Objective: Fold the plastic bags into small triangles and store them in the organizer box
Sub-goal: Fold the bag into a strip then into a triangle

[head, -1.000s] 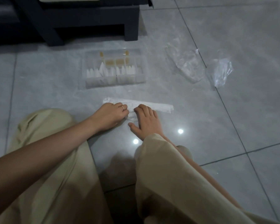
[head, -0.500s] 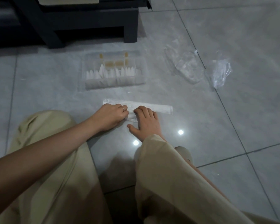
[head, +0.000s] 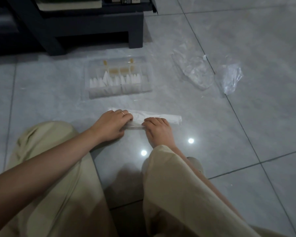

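Observation:
A clear plastic bag [head: 164, 117], folded into a long narrow strip, lies on the grey tiled floor in front of me. My left hand [head: 112, 124] curls its fingers over the strip's left end and grips it. My right hand [head: 158, 130] pinches the strip's near edge at the middle, with its thumb hidden. Between the hands the near edge is lifted into a thin fold. The clear organizer box [head: 146, 82] sits just beyond, holding several white folded triangles in its front compartments.
Two loose crumpled clear bags [head: 194, 72] [head: 230, 79] lie on the floor to the right of the box. A dark low shelf unit [head: 92, 29] stands behind the box. My beige trouser legs [head: 178, 194] fill the near foreground.
My right hand went from lying flat with the thumb spread to curling onto the bag's near edge. The hands drew slightly apart, and the edge between them has risen into a fold.

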The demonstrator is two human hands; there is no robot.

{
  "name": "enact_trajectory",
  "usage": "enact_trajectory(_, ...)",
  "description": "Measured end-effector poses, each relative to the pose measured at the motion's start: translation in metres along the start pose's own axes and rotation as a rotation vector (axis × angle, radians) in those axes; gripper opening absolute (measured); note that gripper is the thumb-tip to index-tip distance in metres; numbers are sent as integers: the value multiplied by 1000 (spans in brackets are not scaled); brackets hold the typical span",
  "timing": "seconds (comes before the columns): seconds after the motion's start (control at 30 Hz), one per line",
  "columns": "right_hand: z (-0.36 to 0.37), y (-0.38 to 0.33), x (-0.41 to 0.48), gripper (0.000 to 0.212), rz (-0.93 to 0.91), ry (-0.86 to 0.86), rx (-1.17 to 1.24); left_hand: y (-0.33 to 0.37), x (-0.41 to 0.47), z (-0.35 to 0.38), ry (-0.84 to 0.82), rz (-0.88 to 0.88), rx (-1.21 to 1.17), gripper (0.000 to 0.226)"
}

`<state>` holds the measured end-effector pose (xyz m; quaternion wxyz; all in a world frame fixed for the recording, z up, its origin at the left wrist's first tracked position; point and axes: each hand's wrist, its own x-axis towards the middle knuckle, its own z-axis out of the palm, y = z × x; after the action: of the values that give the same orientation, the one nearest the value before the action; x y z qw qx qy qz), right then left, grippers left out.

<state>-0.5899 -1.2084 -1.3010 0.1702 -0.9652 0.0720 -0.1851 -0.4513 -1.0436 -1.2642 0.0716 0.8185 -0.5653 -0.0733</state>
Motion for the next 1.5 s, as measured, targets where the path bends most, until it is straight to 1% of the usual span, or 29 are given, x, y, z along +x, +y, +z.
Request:
enact_trajectory(0.07, -1, 0, -1, 14, -30, 1, -12, -2, -1, 3, 37, -1, -5, 24)
enact_trajectory(0.1, -2, 0, -2, 16, -29, 2, -13, -1, -1, 3, 45, -35, -39, 23)
enact_trajectory(0.17, -3, -1, -3, 20, 11, 15, 15, 0, -1, 3, 60, -169, -153, 22)
enact_trajectory(0.2, -5, -1, -3, 18, 51, 24, 40, -1, -1, 2, 59, -243, -207, 21)
enact_trajectory(0.27, -11, -4, -2, 11, 189, 26, 126, -6, 0, -2, 79, -357, -304, 16)
enact_trajectory(0.3, -15, -5, -1, 10, 288, 16, 200, -10, 0, -3, 94, -419, -347, 14)
enact_trajectory(0.4, -24, -6, 3, 11, 650, -6, 508, -20, 3, -6, 134, -632, -441, 10)
enact_trajectory(0.43, -26, -7, 6, 12, 733, 12, 570, -22, 4, -6, 145, -671, -464, 12)
enact_trajectory(0.47, -26, -7, 8, 13, 777, 26, 585, -23, 5, -6, 152, -691, -481, 14)
enact_trajectory(0.53, -26, -8, 14, 14, 807, -8, 514, -22, 7, -5, 149, -678, -481, 15)
enact_trajectory(0.63, -25, -8, 24, 13, 810, -96, 375, -17, 10, -2, 116, -575, -389, 13)
enact_trajectory(0.73, -24, -3, 33, 14, 816, -153, 315, -14, 9, 0, 103, -548, -327, 13)
enact_trajectory(0.87, -24, 2, 39, 16, 838, -190, 284, -13, 8, -1, 117, -599, -302, 14)
enact_trajectory(1.13, -21, 0, 41, 16, 870, -179, 258, -15, 11, -2, 160, -758, -328, 19)
enact_trajectory(1.33, -24, 1, 43, 17, 895, -195, 253, -11, 9, -3, 182, -772, -297, 14)
enact_trajectory(1.4, -25, 0, 45, 17, 906, -200, 253, -6, 9, -4, 186, -694, -159, 17)
enact_trajectory(1.43, -25, 0, 45, 17, 909, -202, 252, -5, 9, -3, 185, -614, -81, 22)
enact_trajectory(1.5, -24, -1, 45, 18, 910, -199, 247, 0, 10, 0, 151, -357, -13, 37)
